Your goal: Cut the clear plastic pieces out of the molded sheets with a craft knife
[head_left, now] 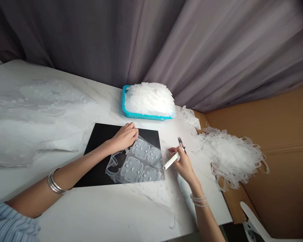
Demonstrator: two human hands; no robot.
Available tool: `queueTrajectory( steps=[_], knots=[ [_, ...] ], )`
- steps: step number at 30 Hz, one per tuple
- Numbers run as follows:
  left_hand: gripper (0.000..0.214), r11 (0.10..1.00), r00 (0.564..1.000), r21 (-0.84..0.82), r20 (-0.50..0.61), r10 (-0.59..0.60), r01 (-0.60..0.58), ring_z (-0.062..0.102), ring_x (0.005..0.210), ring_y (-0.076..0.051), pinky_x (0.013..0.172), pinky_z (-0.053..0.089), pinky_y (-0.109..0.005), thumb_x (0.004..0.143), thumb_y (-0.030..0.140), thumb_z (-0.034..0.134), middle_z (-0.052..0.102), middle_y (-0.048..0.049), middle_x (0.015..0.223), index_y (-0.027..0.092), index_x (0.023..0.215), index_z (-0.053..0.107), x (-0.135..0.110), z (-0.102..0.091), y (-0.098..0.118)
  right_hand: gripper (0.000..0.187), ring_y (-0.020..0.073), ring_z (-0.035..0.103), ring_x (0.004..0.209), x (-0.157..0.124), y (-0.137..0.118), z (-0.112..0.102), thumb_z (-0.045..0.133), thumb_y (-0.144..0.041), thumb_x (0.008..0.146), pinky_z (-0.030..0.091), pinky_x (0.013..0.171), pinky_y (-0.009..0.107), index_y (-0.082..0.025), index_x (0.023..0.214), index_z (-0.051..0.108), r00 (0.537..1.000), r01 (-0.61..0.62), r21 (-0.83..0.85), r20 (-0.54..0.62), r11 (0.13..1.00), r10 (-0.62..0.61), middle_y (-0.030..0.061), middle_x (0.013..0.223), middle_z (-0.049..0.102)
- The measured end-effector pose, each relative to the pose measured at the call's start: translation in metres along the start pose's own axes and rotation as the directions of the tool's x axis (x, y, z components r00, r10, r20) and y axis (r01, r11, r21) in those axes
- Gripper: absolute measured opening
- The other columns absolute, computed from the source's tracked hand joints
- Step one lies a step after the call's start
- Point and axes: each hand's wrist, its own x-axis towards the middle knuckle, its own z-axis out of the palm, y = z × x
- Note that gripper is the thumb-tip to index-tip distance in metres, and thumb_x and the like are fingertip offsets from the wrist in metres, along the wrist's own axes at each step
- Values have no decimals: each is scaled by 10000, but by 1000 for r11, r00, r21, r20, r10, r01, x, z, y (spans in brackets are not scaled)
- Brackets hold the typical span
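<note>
A translucent, rubbery sheet (131, 169) with several rounded-square moulded panels lies on a black rectangular board (98, 141), its lower edge trailing over the white table. My left hand (127, 135) is closed at the sheet's upper edge, pinching it. My right hand (183, 165) is closed round a short white stick-like tool (171, 161), its end pointing at the sheet's right edge. Dark pointed snips (181, 144) show just beyond the right fingers; whether they lie on the table or are also held, I cannot tell.
A blue basket (148, 117) heaped with translucent white pieces stands behind the board. More translucent sheets (35, 124) are piled at left. Stringy white offcuts (232, 158) spill over the table's right edge beside a cardboard box (280, 141). A grey curtain (103, 40) hangs behind.
</note>
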Motion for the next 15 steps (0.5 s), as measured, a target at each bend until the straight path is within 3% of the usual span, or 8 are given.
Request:
queueTrajectory(
  steps=[5,9,12,15],
  knots=[
    [243,996,997,84,-72,-21,27,599,887,-219,736,466,-318,963,158,395,605,-89,934,158,924,635,14,-3,15,226,206,611,720,-7,-1,0,497,-417,916,467,660,340,-256,799,390,999,-4,-14,-39,1000,4,60,922,697],
    [275,982,991,189,-136,-5,31,603,983,-283,818,477,-405,953,95,369,637,-163,994,104,1008,639,18,-4,31,245,200,579,625,-18,1,-6,449,-463,961,448,604,328,-250,842,465,996,-54,-87,-80,995,47,24,776,652],
    [327,970,987,241,-143,71,-35,560,1153,-313,961,443,-460,935,48,361,628,-194,1147,78,1139,615,-3,-2,41,310,212,592,654,-21,-7,-13,348,-476,1005,466,634,343,-246,936,543,988,-59,-105,-150,993,43,27,767,627],
    [383,947,979,277,-76,187,-160,543,1230,-268,1050,417,-412,922,10,347,638,-153,1227,100,1181,615,-41,9,49,392,212,612,744,-15,-27,-15,287,-458,1027,503,708,358,-258,1134,607,987,40,-19,-153,999,-43,46,866,629]
  ],
)
